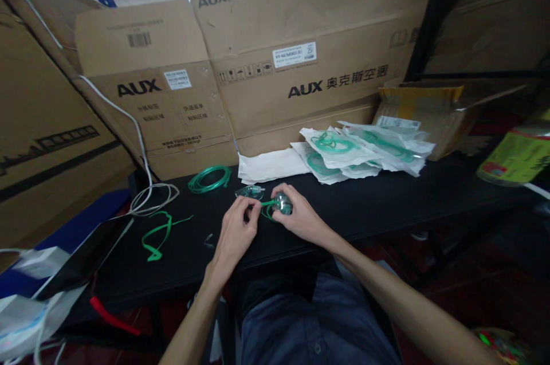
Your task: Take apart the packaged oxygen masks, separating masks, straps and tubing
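Both my hands meet over the black table (387, 199). My right hand (301, 217) is closed around a clear green-tinted plastic mask piece (282, 203). My left hand (237, 233) pinches a thin green strap (267, 207) that runs to that piece. A second clear plastic part (250, 192) lies on the table just beyond my left fingers. A coil of green tubing (209, 178) rests farther back on the left, and a loose green strap (160, 234) lies to the left of my hands.
A pile of sealed white packets with green tubing (365, 150) and flat white bags (268, 165) sit at the back of the table. Large AUX cardboard boxes (301, 55) wall the rear. A white cable (148, 196) loops at left. A torn carton (429, 110) stands at right.
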Motion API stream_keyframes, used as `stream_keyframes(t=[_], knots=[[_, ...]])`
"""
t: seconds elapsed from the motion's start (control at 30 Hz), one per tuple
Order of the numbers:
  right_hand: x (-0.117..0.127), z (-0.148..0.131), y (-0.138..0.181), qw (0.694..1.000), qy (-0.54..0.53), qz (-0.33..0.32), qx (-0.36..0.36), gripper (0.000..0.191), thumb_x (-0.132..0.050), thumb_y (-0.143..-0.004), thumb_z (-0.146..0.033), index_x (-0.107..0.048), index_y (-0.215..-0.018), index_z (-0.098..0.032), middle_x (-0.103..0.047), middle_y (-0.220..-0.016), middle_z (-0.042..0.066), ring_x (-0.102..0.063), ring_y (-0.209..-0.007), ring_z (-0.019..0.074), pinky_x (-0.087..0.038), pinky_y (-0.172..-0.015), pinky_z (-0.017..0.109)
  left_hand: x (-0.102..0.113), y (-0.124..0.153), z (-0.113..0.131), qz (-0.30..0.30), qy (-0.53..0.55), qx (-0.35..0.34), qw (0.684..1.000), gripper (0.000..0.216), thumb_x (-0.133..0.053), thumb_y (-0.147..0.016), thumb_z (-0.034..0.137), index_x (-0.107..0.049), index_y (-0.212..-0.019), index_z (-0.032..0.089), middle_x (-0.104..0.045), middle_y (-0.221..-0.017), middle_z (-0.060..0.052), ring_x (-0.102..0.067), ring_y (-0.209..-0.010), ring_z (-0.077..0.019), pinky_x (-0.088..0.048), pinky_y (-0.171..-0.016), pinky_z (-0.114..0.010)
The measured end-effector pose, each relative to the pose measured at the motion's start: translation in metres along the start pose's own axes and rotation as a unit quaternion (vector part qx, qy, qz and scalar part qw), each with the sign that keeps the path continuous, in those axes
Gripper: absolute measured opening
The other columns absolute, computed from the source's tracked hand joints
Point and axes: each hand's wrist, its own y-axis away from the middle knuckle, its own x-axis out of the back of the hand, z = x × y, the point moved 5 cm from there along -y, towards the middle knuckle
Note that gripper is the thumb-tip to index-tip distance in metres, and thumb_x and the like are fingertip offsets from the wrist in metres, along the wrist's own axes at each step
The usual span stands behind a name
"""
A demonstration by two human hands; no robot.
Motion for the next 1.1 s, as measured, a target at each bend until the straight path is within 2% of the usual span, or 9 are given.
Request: stream_keyframes(t=[0.17,0.23,0.33,0.43,0.6,0.77,0.83,0.97,1.1], knots=[[-0.003,0.000,0.000,0.999,0.008,-0.030,0.016,0.028,-0.061,-0.075,-0.014,-0.056,-0.102,-0.024,-0.056,-0.099,0.000,-0.057,-0.092,0.0189,-0.044,-0.086,0.032,-0.002,0.003,0.006,-0.027,0.047,-0.034,0.998,0.021,-0.059,-0.096,0.035,-0.068,-0.112,0.025,-0.064,-0.106,-0.003,-0.059,-0.072,-0.0143,-0.051,-0.067,-0.026],[-0.004,0.000,0.001,0.999,0.012,-0.038,0.023,0.030,-0.061,-0.075,-0.014,-0.055,-0.103,-0.024,-0.056,-0.101,0.001,-0.057,-0.095,0.0192,-0.044,-0.088,0.032,-0.002,0.004,0.006,-0.030,0.047,-0.045,0.997,0.019,-0.061,-0.095,0.035,-0.070,-0.109,0.025,-0.063,-0.106,-0.003,-0.059,-0.073,-0.0143,-0.051,-0.070,-0.027],[-0.005,-0.002,0.001,0.999,0.016,-0.042,0.028,0.031,-0.061,-0.076,-0.013,-0.055,-0.104,-0.024,-0.056,-0.102,0.001,-0.057,-0.097,0.0196,-0.043,-0.089,0.032,-0.002,0.004,0.007,-0.027,0.045,-0.056,0.997,0.016,-0.058,-0.097,0.033,-0.071,-0.098,0.024,-0.064,-0.105,-0.004,-0.063,-0.086,-0.0176,-0.051,-0.079,-0.029],[-0.005,-0.004,0.002,0.999,0.017,-0.035,0.024,0.031,-0.060,-0.075,-0.012,-0.055,-0.103,-0.024,-0.055,-0.101,0.001,-0.057,-0.096,0.0197,-0.044,-0.089,0.032,0.000,0.003,0.007,-0.008,0.037,-0.040,0.998,0.019,-0.054,-0.099,0.032,-0.071,-0.093,0.024,-0.066,-0.104,-0.004,-0.065,-0.094,-0.0198,-0.050,-0.082,-0.029],[0.000,0.001,0.000,0.999,0.035,0.025,-0.008,0.029,-0.059,-0.072,-0.012,-0.055,-0.099,-0.024,-0.053,-0.098,0.001,-0.056,-0.087,0.0194,-0.044,-0.083,0.031,0.005,0.002,0.005,0.026,0.022,-0.012,0.999,0.019,-0.053,-0.098,0.031,-0.067,-0.090,0.023,-0.069,-0.099,-0.004,-0.065,-0.086,-0.0193,-0.050,-0.074,-0.028],[0.014,0.008,-0.002,0.993,0.042,0.102,-0.048,0.028,-0.057,-0.072,-0.015,-0.052,-0.098,-0.023,-0.052,-0.094,0.000,-0.053,-0.084,0.0198,-0.042,-0.081,0.033,0.011,0.003,-0.012,0.069,0.032,0.080,0.994,0.022,-0.054,-0.098,0.037,-0.065,-0.089,0.021,-0.073,-0.086,-0.001,-0.063,-0.069,-0.0163,-0.047,-0.069,-0.026],[0.013,0.007,-0.002,0.995,0.035,0.084,-0.045,0.031,-0.057,-0.072,-0.015,-0.052,-0.101,-0.023,-0.052,-0.096,0.001,-0.053,-0.085,0.0195,-0.043,-0.082,0.033,0.009,0.004,-0.012,0.052,0.062,0.076,0.994,0.023,-0.053,-0.099,0.039,-0.067,-0.094,0.021,-0.074,-0.086,0.000,-0.064,-0.070,-0.0155,-0.046,-0.067,-0.025],[0.004,-0.001,-0.001,0.999,0.019,0.032,-0.008,0.036,-0.058,-0.073,-0.013,-0.051,-0.107,-0.023,-0.053,-0.099,0.001,-0.054,-0.087,0.0186,-0.044,-0.083,0.032,0.001,0.005,0.002,-0.007,0.102,-0.003,0.995,0.021,-0.055,-0.100,0.035,-0.071,-0.107,0.023,-0.074,-0.092,0.000,-0.068,-0.079,-0.0157,-0.048,-0.071,-0.023],[-0.003,-0.007,0.001,0.999,0.005,-0.016,0.039,0.040,-0.059,-0.074,-0.011,-0.051,-0.112,-0.022,-0.055,-0.106,0.003,-0.056,-0.098,0.0198,-0.044,-0.089,0.033,-0.001,0.005,0.007,-0.018,0.109,-0.031,0.993,0.019,-0.060,-0.098,0.029,-0.073,-0.109,0.023,-0.075,-0.099,-0.001,-0.069,-0.081,-0.0159,-0.049,-0.074,-0.023]])
